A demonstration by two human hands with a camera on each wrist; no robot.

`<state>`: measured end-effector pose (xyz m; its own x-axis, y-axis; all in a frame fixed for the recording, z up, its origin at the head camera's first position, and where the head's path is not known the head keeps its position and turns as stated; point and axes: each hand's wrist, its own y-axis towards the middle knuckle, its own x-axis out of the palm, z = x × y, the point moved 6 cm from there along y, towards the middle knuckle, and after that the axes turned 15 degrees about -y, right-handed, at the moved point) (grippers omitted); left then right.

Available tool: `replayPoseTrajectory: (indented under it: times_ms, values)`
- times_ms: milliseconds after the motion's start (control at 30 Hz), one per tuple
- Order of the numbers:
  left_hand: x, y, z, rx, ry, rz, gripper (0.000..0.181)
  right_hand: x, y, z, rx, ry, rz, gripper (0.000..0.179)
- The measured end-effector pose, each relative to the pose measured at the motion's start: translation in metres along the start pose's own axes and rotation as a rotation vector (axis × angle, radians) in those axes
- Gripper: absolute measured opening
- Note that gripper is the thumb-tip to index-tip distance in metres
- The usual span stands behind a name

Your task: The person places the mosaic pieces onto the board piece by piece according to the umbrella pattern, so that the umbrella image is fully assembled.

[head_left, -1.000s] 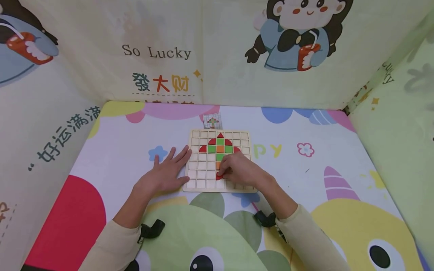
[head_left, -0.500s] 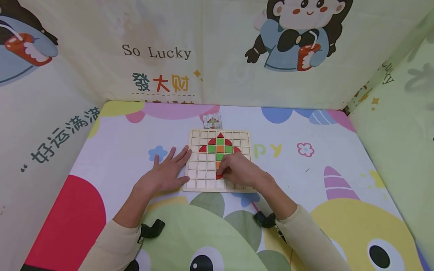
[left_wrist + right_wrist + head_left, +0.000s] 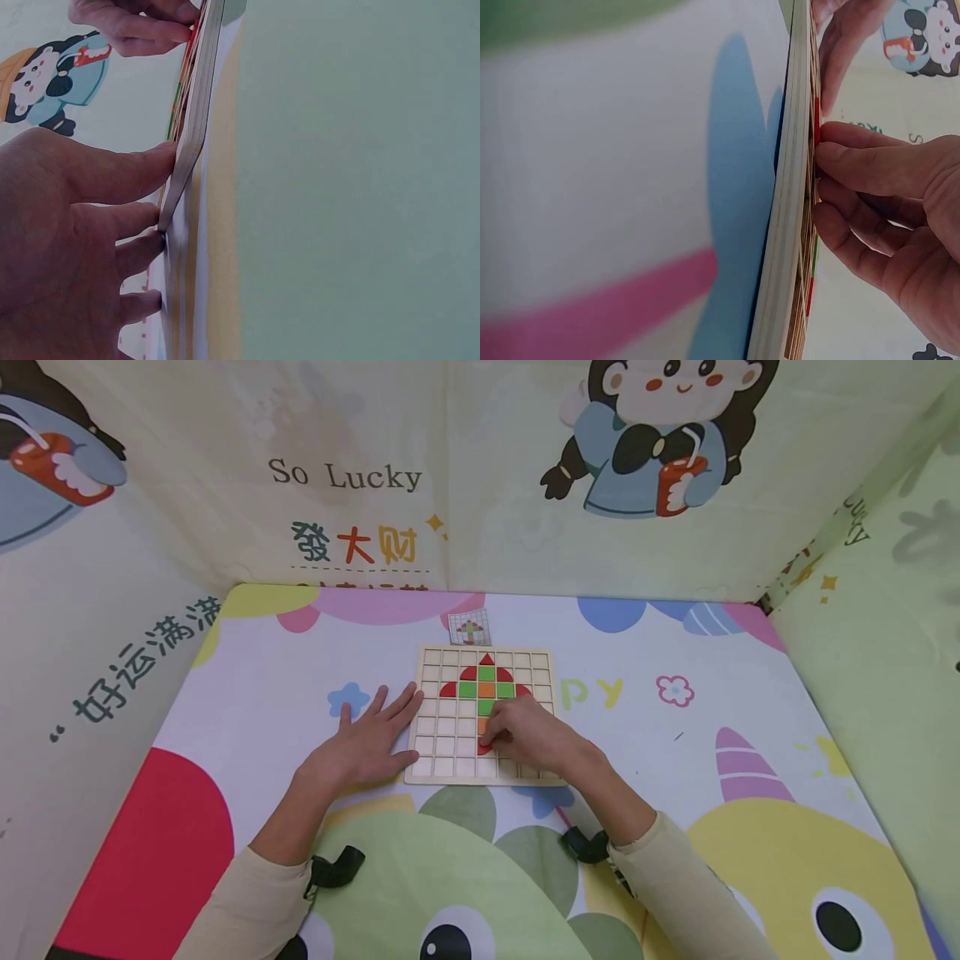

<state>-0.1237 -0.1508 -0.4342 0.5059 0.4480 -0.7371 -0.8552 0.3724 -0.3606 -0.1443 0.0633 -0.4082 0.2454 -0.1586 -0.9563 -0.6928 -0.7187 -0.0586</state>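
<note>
A wooden grid board (image 3: pixel 442 749) lies on the printed table, with green, orange and red pieces set in its cells. My left hand (image 3: pixel 372 739) has its fingers spread and touches the board's left side with thumb and fingertips. Over the board's lower middle, my right hand (image 3: pixel 536 737) has curled fingers and pinches a small red piece (image 3: pixel 483 749) just below an orange square (image 3: pixel 482 727). That red piece is partly covered by the fingertips. In the right wrist view, the right thumb and fingers (image 3: pixel 855 161) meet at the board's surface.
A small pattern card (image 3: pixel 469 627) lies just behind the board, showing a similar coloured figure. Printed cloth walls (image 3: pixel 495 552) stand at the back and both sides. Black wrist-worn devices (image 3: pixel 337 867) sit at both sleeves.
The red piece turns slightly under my right fingertips within the same cell area. My left hand stays in place on the board's side.
</note>
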Motion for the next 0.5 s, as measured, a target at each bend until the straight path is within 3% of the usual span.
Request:
replayPoseTrajectory:
  times_ms: [500]
  values:
    - [-0.0006, 0.0007, 0.0004, 0.000, 0.003, 0.000, 0.085, 0.0026, 0.0027, -0.0001, 0.015, -0.020, 0.001, 0.012]
